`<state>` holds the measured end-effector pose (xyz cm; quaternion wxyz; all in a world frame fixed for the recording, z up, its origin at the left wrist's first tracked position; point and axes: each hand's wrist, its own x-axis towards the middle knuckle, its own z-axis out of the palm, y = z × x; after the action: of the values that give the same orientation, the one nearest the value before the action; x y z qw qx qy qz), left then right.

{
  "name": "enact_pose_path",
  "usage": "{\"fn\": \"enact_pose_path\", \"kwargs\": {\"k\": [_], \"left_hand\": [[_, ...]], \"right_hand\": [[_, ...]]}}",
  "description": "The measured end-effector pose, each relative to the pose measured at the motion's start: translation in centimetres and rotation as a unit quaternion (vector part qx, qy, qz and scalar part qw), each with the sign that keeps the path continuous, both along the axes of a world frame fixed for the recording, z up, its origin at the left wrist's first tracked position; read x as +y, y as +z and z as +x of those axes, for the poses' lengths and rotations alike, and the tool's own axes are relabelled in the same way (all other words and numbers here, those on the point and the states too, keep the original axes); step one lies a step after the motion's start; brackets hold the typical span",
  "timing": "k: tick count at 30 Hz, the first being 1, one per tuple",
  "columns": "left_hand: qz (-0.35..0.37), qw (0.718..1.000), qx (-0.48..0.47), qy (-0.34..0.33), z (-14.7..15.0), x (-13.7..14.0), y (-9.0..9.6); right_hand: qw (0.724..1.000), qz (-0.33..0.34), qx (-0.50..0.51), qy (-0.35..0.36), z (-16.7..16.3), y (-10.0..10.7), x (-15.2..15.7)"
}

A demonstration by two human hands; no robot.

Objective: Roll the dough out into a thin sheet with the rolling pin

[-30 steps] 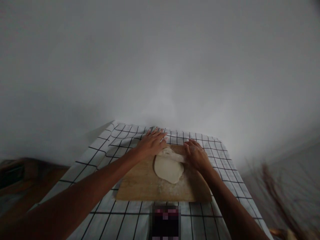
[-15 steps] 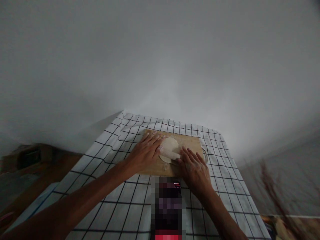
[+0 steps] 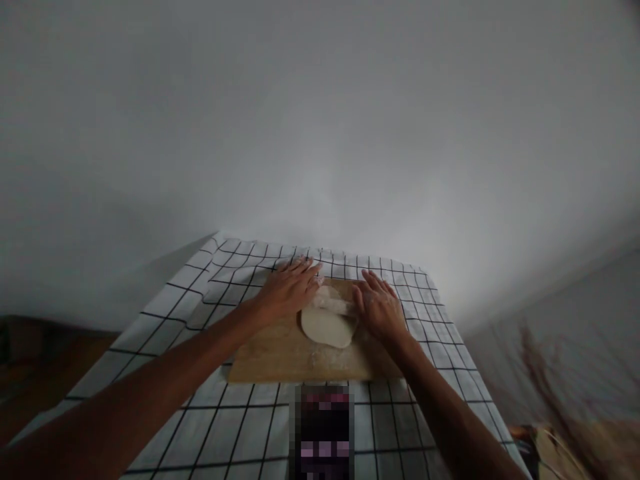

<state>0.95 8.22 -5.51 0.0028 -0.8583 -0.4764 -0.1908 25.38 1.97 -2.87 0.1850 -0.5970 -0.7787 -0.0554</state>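
A pale rolling pin (image 3: 336,306) lies crosswise on a flat, rounded sheet of dough (image 3: 327,330). Under both sits a wooden board (image 3: 280,363). My left hand (image 3: 290,288) rests over the pin's left end, its fingers stretched out forward and dusted with flour. Over the right end lies my right hand (image 3: 379,303), palm down with fingers extended. Both palms hide the ends of the pin. Part of the dough shows beyond the pin, and a larger part shows on my side of it. Loose flour (image 3: 325,360) is scattered on the near part of the board.
A white tablecloth with black grid lines (image 3: 240,427) covers the table beneath the board. A pale wall (image 3: 320,133) rises behind the table. In front of the board is a pixelated dark object (image 3: 324,433). Blurred thin branches (image 3: 540,373) stand at the right.
Both hands have pushed the rolling pin forward over the dough, towards the far edge of the board. More dough now shows on my near side. The camera view has shifted.
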Motion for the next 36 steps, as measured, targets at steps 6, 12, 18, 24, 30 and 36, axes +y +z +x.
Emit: {"fn": "enact_pose_path", "kwargs": {"k": [6,12,18,24,30,36], "left_hand": [[-0.019,0.999,0.033,0.015,0.7,4.5,-0.2],[0.009,0.999,0.018,0.031,0.7,2.8,0.1],[0.074,0.997,0.015,0.025,1.1,-4.3,0.6],[0.087,0.996,0.015,-0.020,0.2,-11.7,0.3],[0.044,0.997,0.013,-0.058,-0.1,-8.9,0.1],[-0.063,0.993,-0.096,-0.029,-0.1,-2.5,1.9]], "right_hand": [[0.999,-0.014,0.049,-0.006,1.0,-0.1,7.0],[0.998,-0.037,0.041,0.011,1.4,-0.8,7.0],[0.998,-0.024,0.015,0.047,1.7,-1.3,0.2],[0.997,-0.001,0.005,0.082,2.0,-2.0,-7.8],[0.996,0.029,-0.026,0.077,1.5,-1.5,-7.7],[0.997,0.030,-0.055,0.054,3.1,-0.2,-3.7]]}}
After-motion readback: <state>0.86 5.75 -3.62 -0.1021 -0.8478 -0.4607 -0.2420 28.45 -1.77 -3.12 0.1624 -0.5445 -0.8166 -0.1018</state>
